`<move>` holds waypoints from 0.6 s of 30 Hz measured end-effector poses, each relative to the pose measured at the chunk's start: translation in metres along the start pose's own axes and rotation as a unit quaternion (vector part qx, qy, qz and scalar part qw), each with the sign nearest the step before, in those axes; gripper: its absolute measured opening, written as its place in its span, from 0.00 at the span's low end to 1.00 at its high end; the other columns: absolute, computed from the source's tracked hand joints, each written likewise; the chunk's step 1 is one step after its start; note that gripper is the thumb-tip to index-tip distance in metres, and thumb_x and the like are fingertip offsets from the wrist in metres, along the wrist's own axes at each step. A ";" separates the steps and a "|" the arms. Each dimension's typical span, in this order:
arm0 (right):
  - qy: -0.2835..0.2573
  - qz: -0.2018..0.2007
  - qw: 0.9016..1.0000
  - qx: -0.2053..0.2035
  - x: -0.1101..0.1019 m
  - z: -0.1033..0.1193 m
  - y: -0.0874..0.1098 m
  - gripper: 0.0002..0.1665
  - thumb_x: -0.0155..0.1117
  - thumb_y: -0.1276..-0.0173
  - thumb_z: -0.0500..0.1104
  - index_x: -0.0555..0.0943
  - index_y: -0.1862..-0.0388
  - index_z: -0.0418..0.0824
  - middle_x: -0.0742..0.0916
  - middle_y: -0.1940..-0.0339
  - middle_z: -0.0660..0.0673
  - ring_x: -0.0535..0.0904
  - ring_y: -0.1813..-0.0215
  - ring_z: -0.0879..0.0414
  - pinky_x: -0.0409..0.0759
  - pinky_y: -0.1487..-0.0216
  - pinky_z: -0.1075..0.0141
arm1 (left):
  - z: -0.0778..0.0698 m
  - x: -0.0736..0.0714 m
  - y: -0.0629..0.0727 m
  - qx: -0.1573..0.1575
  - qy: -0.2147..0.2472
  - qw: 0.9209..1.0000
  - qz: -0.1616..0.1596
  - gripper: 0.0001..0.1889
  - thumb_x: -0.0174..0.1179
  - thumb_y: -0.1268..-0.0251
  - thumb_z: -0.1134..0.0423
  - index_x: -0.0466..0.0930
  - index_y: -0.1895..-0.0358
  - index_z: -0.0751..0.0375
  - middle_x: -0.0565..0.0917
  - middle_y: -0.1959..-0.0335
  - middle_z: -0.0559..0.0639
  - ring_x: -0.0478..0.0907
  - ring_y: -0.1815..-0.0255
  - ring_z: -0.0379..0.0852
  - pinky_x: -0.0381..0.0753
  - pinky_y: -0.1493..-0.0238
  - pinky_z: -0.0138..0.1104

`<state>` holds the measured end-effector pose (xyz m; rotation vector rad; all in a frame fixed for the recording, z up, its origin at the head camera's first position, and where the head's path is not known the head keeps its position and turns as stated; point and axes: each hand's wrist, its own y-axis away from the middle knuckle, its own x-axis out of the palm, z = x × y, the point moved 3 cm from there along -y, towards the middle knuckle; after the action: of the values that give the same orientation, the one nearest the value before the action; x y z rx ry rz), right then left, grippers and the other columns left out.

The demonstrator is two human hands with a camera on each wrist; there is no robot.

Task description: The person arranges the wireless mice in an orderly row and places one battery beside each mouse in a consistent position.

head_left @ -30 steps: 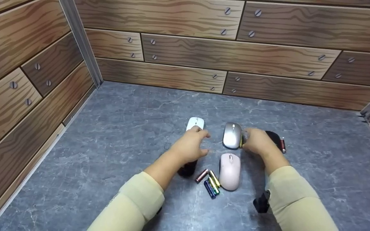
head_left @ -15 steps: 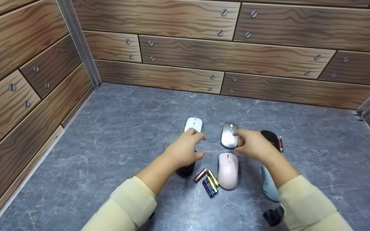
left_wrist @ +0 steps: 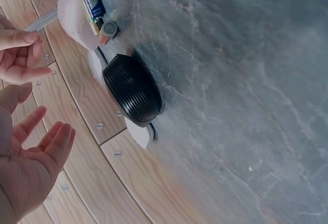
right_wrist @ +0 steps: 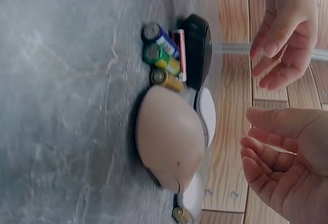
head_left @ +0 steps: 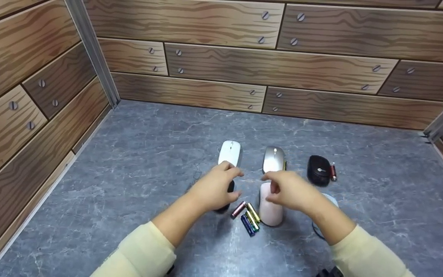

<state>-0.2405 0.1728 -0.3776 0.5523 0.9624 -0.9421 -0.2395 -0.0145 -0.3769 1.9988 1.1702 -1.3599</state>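
Observation:
My left hand (head_left: 215, 188) hovers over the black mouse (head_left: 227, 200), fingers spread and holding nothing. In the left wrist view the black mouse (left_wrist: 133, 90) shows ribbed sides. My right hand (head_left: 296, 192) is above the pink mouse (head_left: 270, 211), covering part of it. Its fingers are loosely bent with nothing between them, as the right wrist view shows on the right hand (right_wrist: 287, 162). Left of the pink mouse lie several batteries: a red one (head_left: 238, 210), a gold one (head_left: 253, 212) and a blue one (head_left: 247, 226).
A white mouse (head_left: 229, 152) and a silver mouse (head_left: 273, 158) lie farther back, a gold battery (head_left: 284, 165) beside the silver one. At right are another black mouse (head_left: 318, 170) with a red battery (head_left: 333, 172) and a light-blue mouse (head_left: 331, 199), partly under my forearm. Wood-patterned walls (head_left: 214, 61) enclose the table.
My right hand went left to the silver mouse's edge, then came back toward me over the pink mouse. The right-hand black mouse is uncovered. My left hand shifted slightly nearer and left.

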 end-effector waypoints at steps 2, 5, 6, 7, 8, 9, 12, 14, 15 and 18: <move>0.000 0.007 1.000 -0.014 0.004 0.006 0.003 0.25 0.67 0.53 0.33 0.76 0.52 0.33 0.77 0.80 0.53 0.71 0.77 0.62 0.73 0.75 0.70 | 0.000 0.001 0.003 0.008 -0.001 1.000 -0.004 0.23 0.63 0.47 0.56 0.73 0.45 0.55 0.72 0.50 0.51 0.72 0.50 0.48 0.74 0.47 0.38; 0.003 0.019 0.999 -0.031 0.013 0.014 0.006 0.25 0.68 0.54 0.33 0.76 0.53 0.33 0.77 0.80 0.53 0.71 0.77 0.63 0.73 0.75 0.71 | 0.000 0.002 0.007 0.020 0.000 1.000 -0.008 0.23 0.64 0.47 0.57 0.74 0.46 0.56 0.73 0.51 0.51 0.72 0.50 0.48 0.73 0.48 0.38; 0.007 0.022 0.999 -0.041 0.016 0.017 0.007 0.25 0.68 0.55 0.33 0.77 0.54 0.33 0.77 0.80 0.53 0.71 0.77 0.63 0.73 0.75 0.70 | -0.001 0.003 0.009 0.022 0.002 1.000 -0.008 0.23 0.63 0.47 0.57 0.74 0.46 0.56 0.73 0.51 0.51 0.72 0.50 0.47 0.73 0.47 0.38; 0.010 0.026 0.999 -0.047 0.020 0.019 0.007 0.25 0.68 0.55 0.33 0.77 0.54 0.32 0.77 0.80 0.53 0.70 0.77 0.63 0.73 0.74 0.70 | -0.001 0.003 0.010 0.025 0.006 1.000 -0.007 0.23 0.64 0.48 0.58 0.74 0.46 0.56 0.73 0.51 0.50 0.72 0.50 0.47 0.73 0.47 0.38; 0.012 0.029 0.998 -0.054 0.024 0.021 0.008 0.24 0.68 0.56 0.33 0.77 0.55 0.33 0.77 0.81 0.54 0.70 0.77 0.64 0.72 0.75 0.70 | -0.002 0.004 0.012 0.027 0.009 1.000 -0.006 0.23 0.64 0.48 0.58 0.74 0.46 0.57 0.73 0.51 0.50 0.72 0.49 0.47 0.73 0.47 0.37; 0.016 0.029 0.997 -0.063 0.029 0.023 0.009 0.22 0.68 0.56 0.33 0.78 0.58 0.34 0.76 0.81 0.54 0.69 0.78 0.64 0.72 0.75 0.70 | -0.002 0.004 0.014 0.031 0.011 0.999 -0.007 0.23 0.64 0.48 0.58 0.74 0.46 0.57 0.73 0.51 0.50 0.72 0.49 0.47 0.72 0.46 0.37; 0.032 0.033 0.996 -0.080 0.042 0.028 0.011 0.20 0.70 0.59 0.34 0.78 0.63 0.38 0.74 0.82 0.55 0.68 0.78 0.64 0.70 0.75 0.69 | -0.003 0.006 0.018 0.038 0.014 0.999 -0.010 0.23 0.63 0.47 0.57 0.74 0.47 0.58 0.72 0.51 0.50 0.72 0.50 0.47 0.72 0.46 0.37; 0.046 0.034 0.995 -0.084 0.049 0.030 0.013 0.20 0.71 0.60 0.35 0.77 0.65 0.40 0.73 0.82 0.56 0.68 0.77 0.63 0.70 0.75 0.67 | -0.002 0.007 0.020 0.043 0.014 0.999 -0.015 0.22 0.63 0.46 0.56 0.74 0.48 0.58 0.73 0.52 0.51 0.72 0.51 0.47 0.73 0.48 0.38; 0.055 0.035 0.994 -0.085 0.053 0.031 0.013 0.20 0.72 0.60 0.35 0.76 0.66 0.41 0.73 0.83 0.56 0.68 0.77 0.62 0.70 0.75 0.66 | -0.002 0.008 0.021 0.046 0.014 0.999 -0.019 0.22 0.63 0.46 0.55 0.75 0.48 0.58 0.73 0.53 0.51 0.72 0.52 0.47 0.73 0.48 0.38; 0.081 0.033 0.992 -0.091 0.060 0.033 0.015 0.23 0.73 0.61 0.36 0.75 0.64 0.40 0.75 0.81 0.54 0.72 0.75 0.58 0.73 0.72 0.63 | -0.002 0.010 0.023 0.051 0.012 0.998 -0.023 0.21 0.63 0.45 0.54 0.75 0.49 0.58 0.73 0.54 0.50 0.72 0.53 0.46 0.74 0.49 0.37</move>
<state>-0.1986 0.1296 -0.4140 0.5081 1.1564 -0.7483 -0.2179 -0.0212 -0.3874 2.0758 1.1852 -1.4487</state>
